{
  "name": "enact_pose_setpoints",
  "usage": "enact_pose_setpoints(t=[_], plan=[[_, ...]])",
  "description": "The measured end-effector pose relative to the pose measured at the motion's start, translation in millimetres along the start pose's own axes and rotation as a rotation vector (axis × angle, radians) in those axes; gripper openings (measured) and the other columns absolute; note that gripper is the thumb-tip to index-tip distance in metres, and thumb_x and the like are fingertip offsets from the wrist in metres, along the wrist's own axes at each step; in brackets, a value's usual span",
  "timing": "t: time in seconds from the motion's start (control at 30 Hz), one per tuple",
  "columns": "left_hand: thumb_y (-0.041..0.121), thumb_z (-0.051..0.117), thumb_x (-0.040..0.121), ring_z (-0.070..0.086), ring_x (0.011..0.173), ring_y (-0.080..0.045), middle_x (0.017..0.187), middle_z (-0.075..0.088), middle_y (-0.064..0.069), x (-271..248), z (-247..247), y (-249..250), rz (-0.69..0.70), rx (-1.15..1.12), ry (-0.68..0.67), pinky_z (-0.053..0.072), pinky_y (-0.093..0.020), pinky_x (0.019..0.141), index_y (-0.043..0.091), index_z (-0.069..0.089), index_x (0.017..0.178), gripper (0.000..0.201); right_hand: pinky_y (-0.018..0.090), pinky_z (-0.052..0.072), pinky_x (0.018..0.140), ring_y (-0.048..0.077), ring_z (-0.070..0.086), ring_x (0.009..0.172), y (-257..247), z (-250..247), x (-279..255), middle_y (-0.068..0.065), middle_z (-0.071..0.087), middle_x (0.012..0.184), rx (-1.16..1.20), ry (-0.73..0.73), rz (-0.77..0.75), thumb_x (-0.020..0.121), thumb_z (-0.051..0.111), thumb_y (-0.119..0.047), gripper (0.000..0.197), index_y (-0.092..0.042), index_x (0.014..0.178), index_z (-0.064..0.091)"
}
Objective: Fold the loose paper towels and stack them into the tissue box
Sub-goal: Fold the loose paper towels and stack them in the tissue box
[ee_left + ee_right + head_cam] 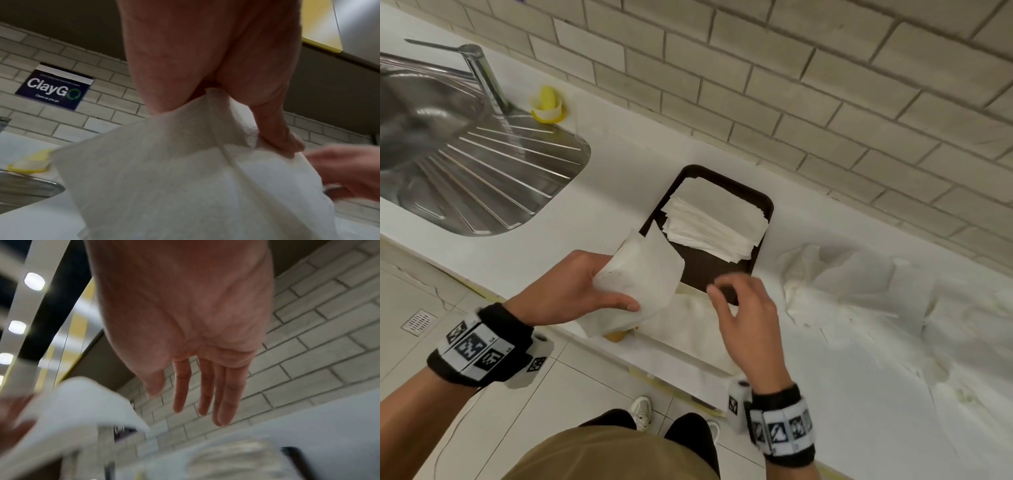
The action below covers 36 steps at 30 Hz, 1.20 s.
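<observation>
White counter [599, 219], left hand [565, 291] pinching towel [640, 284]

We hold our left hand [571, 291] forward with thumb and fingers pinched on a white, folded paper towel sheet [640, 284], while our right hand [748, 318] hovers beside it, fingers extended, relaxed, holding nothing, both wrists banded.
</observation>
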<state>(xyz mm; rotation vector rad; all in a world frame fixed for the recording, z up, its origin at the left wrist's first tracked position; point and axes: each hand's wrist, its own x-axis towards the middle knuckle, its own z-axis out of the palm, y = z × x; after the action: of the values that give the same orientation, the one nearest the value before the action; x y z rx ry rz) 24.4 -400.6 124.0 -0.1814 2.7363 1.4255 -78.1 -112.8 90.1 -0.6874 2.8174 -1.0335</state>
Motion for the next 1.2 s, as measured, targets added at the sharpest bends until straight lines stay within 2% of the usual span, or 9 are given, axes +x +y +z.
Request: enact_pose_setpoints(t=[0.1, 0.2, 0.3, 0.43, 0.57, 0.7, 0.87, 1.1, 1.2], plan=[[0.042, 0.097, 0.072, 0.076, 0.086, -0.004, 0.091, 0.08, 0.018, 6.2, 8.2, 3.9, 0.011, 0.001, -0.039, 0.059, -0.027, 0.076, 0.035, 0.079, 0.093, 0.029, 0.021, 0.046, 0.111, -0.006, 0.056, 0.134, -33.3, -20.5, 35.8, -0.021, 0.061, 0.143, 0.481, -0.224, -0.005, 0.101, 0.064, -0.06, 0.048, -0.038, 0.144, 0.058], [0.041, 0.099, 0.071, 0.076, 0.089, -0.003, 0.094, 0.08, 0.019, 12.2, 13.2, 3.6, 0.032, 0.004, -0.051, 0.06, -0.032, 0.08, 0.039, 0.078, 0.098, 0.034, 0.03, 0.054, 0.104, 0.005, 0.067, 0.125, -42.2, -17.1, 62.1, -0.012, 0.07, 0.134, 0.613, -0.474, 0.035, 0.099, 0.077, -0.044, 0.042, -0.035, 0.138, 0.063], [0.045, 0.097, 0.073, 0.075, 0.09, -0.002, 0.096, 0.08, 0.021, 13.4, 12.2, -0.5, 0.026, 0.016, -0.052, 0.059, -0.03, 0.082, 0.041, 0.078, 0.099, 0.033, 0.043, 0.061, 0.091, 0.02, 0.075, 0.105, -34.5, -10.7, 65.6, -0.002, 0.077, 0.113, 0.657, -0.367, 0.021, 0.095, 0.086, -0.026, 0.024, -0.022, 0.113, 0.071], [0.078, 0.064, 0.092, 0.069, 0.074, -0.028, 0.082, 0.073, -0.008, 14.5, 13.2, -12.1, 0.011, -0.108, -0.017, 0.058, -0.053, 0.074, 0.008, 0.074, 0.09, 0.071, 0.051, 0.061, 0.082, 0.034, 0.071, 0.09, -28.7, 2.0, 57.4, 0.008, 0.073, 0.093, 0.643, -0.238, -0.027, 0.087, 0.092, -0.031, 0.037, -0.01, 0.092, 0.062], [0.073, 0.048, 0.102, 0.06, 0.072, -0.036, 0.081, 0.061, -0.019, 15.1, 18.9, -13.5, 0.043, -0.185, 0.014, 0.054, -0.056, 0.072, 0.002, 0.066, 0.085, 0.074, 0.032, 0.037, 0.064, 0.02, 0.037, 0.068, -27.3, 3.8, 51.7, 0.004, 0.043, 0.069, 0.544, -0.091, -0.045, 0.076, 0.1, -0.033, 0.058, -0.01, 0.074, 0.047], [0.052, 0.057, 0.108, 0.071, 0.083, -0.03, 0.09, 0.073, -0.007, 15.4, 22.4, -12.3, 0.005, -0.237, 0.125, 0.058, -0.052, 0.08, 0.009, 0.075, 0.088, 0.05, 0.045, 0.056, 0.081, 0.01, 0.067, 0.082, -24.0, -23.0, 42.8, -0.006, 0.073, 0.086, 0.438, -0.089, -0.131, 0.082, 0.096, -0.03, 0.028, -0.011, 0.086, 0.076], [0.034, 0.073, 0.099, 0.07, 0.072, -0.017, 0.082, 0.074, 0.0, 21.5, 31.6, -5.2, 0.001, -0.29, 0.297, 0.054, -0.035, 0.065, 0.017, 0.081, 0.081, 0.025, 0.039, 0.059, 0.094, 0.021, 0.075, 0.104, -56.0, -69.5, 21.8, -0.008, 0.077, 0.103, 0.431, -0.434, -0.328, 0.084, 0.094, -0.023, 0.013, -0.02, 0.095, 0.087], [0.066, 0.073, 0.088, 0.066, 0.078, -0.042, 0.08, 0.074, -0.008, 32.1, 50.3, 9.3, 0.077, -0.351, 0.302, 0.054, -0.055, 0.067, 0.026, 0.085, 0.091, 0.042, 0.031, 0.052, 0.094, 0.011, 0.061, 0.11, -61.2, -36.3, 45.8, -0.017, 0.062, 0.125, 0.18, -0.178, -0.388, 0.079, 0.096, -0.037, 0.022, -0.026, 0.091, 0.081], [0.064, 0.069, 0.092, 0.062, 0.07, -0.032, 0.074, 0.073, -0.001, 31.7, 54.5, 14.0, 0.137, -0.356, 0.268, 0.051, -0.045, 0.064, 0.034, 0.084, 0.09, 0.034, 0.03, 0.053, 0.095, 0.005, 0.064, 0.108, -59.5, -28.2, 48.7, -0.016, 0.063, 0.116, 0.165, -0.203, -0.369, 0.082, 0.095, -0.032, 0.021, -0.023, 0.094, 0.08]])
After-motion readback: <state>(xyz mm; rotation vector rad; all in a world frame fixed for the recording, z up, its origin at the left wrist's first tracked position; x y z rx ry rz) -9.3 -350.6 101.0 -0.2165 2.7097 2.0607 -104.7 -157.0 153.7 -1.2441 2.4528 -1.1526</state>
